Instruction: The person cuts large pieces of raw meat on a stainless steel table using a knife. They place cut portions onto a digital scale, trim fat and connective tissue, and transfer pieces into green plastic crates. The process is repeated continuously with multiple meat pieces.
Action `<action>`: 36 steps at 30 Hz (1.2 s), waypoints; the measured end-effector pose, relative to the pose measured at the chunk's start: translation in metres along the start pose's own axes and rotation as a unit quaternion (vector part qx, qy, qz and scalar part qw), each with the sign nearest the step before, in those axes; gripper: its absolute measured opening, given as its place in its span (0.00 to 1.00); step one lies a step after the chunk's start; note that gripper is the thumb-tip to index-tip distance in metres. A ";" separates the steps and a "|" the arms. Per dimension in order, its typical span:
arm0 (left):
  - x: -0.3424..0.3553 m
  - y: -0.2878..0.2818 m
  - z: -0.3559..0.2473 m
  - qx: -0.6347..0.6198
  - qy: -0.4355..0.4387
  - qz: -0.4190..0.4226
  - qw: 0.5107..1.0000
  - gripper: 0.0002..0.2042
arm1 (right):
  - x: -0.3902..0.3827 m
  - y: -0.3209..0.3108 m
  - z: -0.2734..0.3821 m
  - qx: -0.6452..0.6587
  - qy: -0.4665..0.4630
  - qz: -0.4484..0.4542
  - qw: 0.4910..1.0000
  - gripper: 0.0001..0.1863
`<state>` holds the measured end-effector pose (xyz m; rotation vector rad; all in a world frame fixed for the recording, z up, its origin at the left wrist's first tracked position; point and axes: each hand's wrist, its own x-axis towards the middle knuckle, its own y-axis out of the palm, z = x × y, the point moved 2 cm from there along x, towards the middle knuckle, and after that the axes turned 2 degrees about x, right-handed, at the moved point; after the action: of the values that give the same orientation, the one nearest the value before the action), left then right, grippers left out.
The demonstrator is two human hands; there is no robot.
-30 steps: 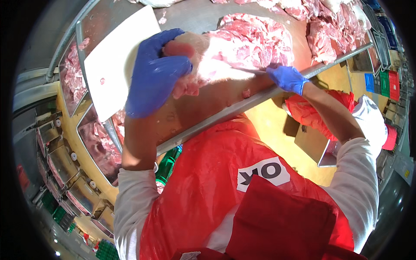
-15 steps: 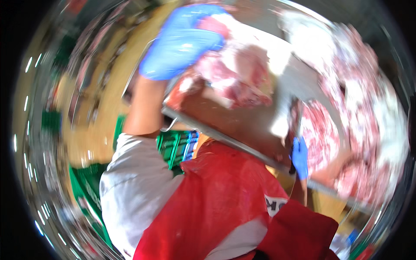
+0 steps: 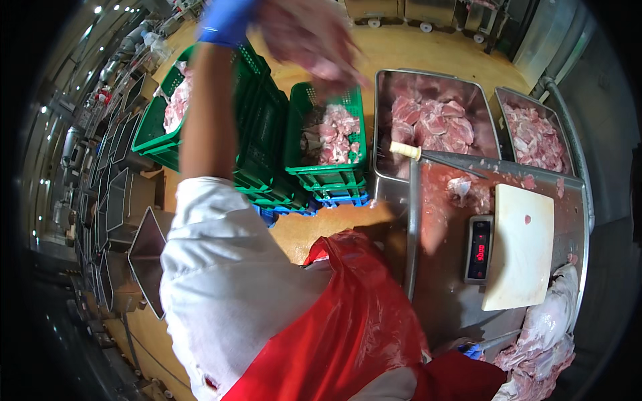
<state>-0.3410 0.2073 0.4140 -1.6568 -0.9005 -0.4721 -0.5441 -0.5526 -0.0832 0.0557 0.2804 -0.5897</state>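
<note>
My left hand, in a blue glove, is stretched out at the top of the view. It grips a blurred piece of raw meat, held above and beyond a green crate with meat scraps in it. My right hand, also blue-gloved, is low down by the steel table and mostly hidden by my red apron. A thin metal knife blade points out from it toward a large pale cut of meat on the table's near right corner.
On the table are a white cutting board leaning on a digital scale, and a white-handled sharpening steel. Steel tubs of meat stand behind. Stacked green crates are at left, near metal bins.
My view has swung left, away from the meat-covered tabletop to the crates. My left hand has lifted the piece of meat off the table and carried it over there.
</note>
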 end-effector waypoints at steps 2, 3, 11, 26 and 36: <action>0.045 -0.069 0.117 0.229 0.203 -0.145 0.941 0.13 | 0.027 -0.018 -0.017 0.014 0.010 0.002 1.000 0.19; 0.060 -0.107 0.173 -0.069 -0.046 -0.070 0.994 0.13 | 0.036 -0.025 -0.018 0.017 0.023 -0.016 0.999 0.18; 0.065 -0.061 0.321 0.531 -0.294 0.039 0.794 0.14 | 0.017 0.001 -0.016 -0.054 0.019 -0.155 0.986 0.14; -0.291 0.498 -0.048 -0.012 0.150 0.503 0.851 0.24 | -0.065 0.167 0.161 -0.156 -0.154 -0.175 0.960 0.31; -0.345 0.376 -0.021 -0.324 -0.164 0.680 0.637 0.06 | -0.094 0.176 0.051 -0.245 -0.265 -0.145 0.921 0.25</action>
<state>-0.2670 0.0525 -0.0669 -2.5774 0.5778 0.6883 -0.5090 -0.3621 -0.0133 -0.6342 -0.1031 -0.7880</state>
